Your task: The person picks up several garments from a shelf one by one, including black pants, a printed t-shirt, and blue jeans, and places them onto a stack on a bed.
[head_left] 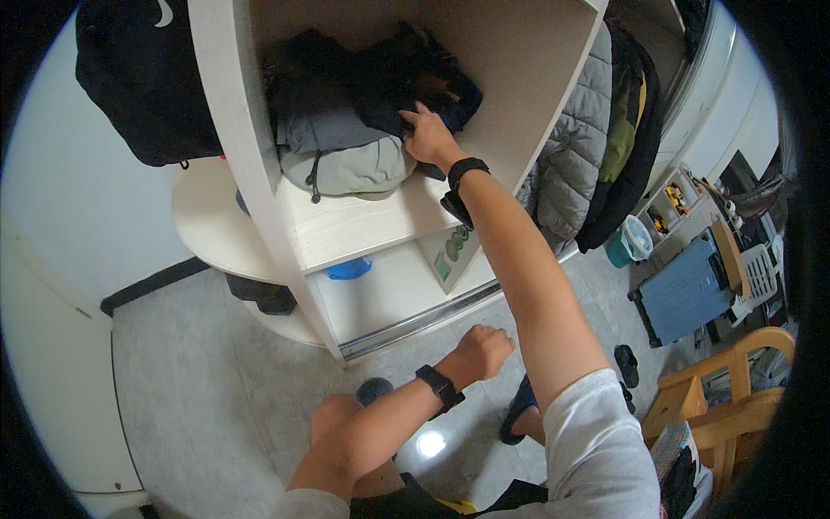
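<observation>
Right grip [430,140] touches dark clothes [380,91] behind the front edge of the shelf [363,227], perhaps steadying them (clamped, I cannot tell); left grip [481,353] is curled together.

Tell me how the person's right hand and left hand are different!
The right hand is inside the shelf, at the dark clothes, while the left hand is out over the grey floor. Some of the right hand's fingers point outward, but the left hand's are curled in. Both have a black wristband.
</observation>
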Demonstrator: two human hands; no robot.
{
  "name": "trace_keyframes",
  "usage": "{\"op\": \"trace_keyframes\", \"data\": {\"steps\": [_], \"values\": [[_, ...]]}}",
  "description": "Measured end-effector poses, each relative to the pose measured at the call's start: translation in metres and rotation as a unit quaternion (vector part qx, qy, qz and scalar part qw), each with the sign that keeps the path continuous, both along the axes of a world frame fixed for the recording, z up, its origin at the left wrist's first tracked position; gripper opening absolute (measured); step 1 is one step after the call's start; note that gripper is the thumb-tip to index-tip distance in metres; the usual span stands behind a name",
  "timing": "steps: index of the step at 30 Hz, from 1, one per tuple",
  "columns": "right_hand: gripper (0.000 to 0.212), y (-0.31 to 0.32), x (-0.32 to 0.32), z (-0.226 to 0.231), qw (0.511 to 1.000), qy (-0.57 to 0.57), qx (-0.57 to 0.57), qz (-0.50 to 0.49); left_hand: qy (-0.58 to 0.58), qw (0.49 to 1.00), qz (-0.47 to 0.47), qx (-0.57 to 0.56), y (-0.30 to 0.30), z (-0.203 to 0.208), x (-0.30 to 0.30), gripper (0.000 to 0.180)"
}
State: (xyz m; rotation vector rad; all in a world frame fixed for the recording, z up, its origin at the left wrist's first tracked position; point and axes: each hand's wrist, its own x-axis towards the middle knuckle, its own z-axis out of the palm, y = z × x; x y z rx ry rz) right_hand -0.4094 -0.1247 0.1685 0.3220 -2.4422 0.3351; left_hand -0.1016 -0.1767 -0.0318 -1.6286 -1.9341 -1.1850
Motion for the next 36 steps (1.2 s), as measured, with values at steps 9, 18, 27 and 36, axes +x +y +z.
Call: {"op": "trace_keyframes", "data": {"steps": [9, 18, 27, 36], "values": [[0.029, 0.000, 0.026, -0.002, 0.997, -0.007, -0.038, 0.073, 0.000, 0.982, -0.018, -0.186, -0.005, 0.013, -0.005, 0.008], [0.019, 0.031, 0.071, 0.021, 0.988, -0.025, -0.044, 0.143, -0.038, 0.930, -0.036, -0.363, -0.002, 0.026, 0.004, 0.016], [0.078, 0.059, 0.031, 0.055, 0.982, 0.107, -0.149, -0.036, -0.036, 0.987, -0.063, -0.144, 0.014, 0.011, 0.003, 0.011], [0.094, 0.055, -0.061, 0.054, 0.995, 0.014, -0.029, -0.090, -0.070, 0.970, -0.017, -0.232, 0.017, 0.002, -0.017, 0.009]]}}
